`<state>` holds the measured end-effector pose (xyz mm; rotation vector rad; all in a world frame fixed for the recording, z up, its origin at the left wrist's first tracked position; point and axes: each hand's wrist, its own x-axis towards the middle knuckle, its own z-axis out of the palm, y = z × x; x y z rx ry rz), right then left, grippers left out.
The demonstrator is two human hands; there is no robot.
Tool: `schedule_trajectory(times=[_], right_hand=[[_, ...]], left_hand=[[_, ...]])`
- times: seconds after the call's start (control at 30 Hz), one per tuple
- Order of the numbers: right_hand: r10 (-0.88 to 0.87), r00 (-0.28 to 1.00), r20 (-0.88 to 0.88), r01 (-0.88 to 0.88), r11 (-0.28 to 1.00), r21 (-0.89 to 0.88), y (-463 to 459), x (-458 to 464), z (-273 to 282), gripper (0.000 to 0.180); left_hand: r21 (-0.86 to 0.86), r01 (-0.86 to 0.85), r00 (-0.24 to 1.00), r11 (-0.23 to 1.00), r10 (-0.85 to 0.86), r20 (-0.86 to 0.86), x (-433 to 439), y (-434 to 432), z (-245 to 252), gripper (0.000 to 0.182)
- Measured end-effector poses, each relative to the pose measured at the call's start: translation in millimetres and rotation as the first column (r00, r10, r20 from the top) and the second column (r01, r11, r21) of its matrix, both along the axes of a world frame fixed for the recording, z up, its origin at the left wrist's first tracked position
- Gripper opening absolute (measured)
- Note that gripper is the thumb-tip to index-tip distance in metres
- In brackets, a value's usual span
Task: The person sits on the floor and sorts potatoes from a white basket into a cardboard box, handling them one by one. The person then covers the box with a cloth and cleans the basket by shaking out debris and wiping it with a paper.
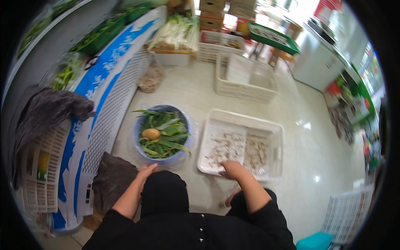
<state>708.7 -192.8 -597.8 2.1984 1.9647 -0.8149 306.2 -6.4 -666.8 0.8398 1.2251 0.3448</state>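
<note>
My left hand (148,171) is beside my left knee, just below a blue-rimmed plastic bin (137,147), with nothing visible in it. Green leaf trimmings (170,132) fill the bin, and a round yellowish-brown potato-like item (151,134) lies on top. At the near rim of a shallow white plastic crate (245,116), my right hand (233,170) has its fingers inside and its thumb outside. Small brown scraps (225,145) are scattered over the crate's floor; blur hides their exact kind.
A refrigerated display case (103,81) runs along the left, with dark plastic sheeting (114,181) beside it. Ahead stand a deeper white crate (243,90), bundled scallions or leeks (176,31) and a green tray (273,37). A white basket (347,212) leans at lower right.
</note>
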Motion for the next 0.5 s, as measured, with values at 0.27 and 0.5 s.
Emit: schedule_trajectory(times=[0.27,0.5], right_hand=[[-0.256,0.967,0.001,0.255,0.963,-0.092,-38,42,6,0.054],[-0.638,0.633,-0.439,0.744,0.658,0.116,-106,158,20,0.064]], left_hand=[[0.752,0.296,0.935,0.589,-0.017,-0.354,-42,-125,169,0.057],[0.789,0.552,0.751,0.268,0.251,-0.611,-44,-185,160,0.056]])
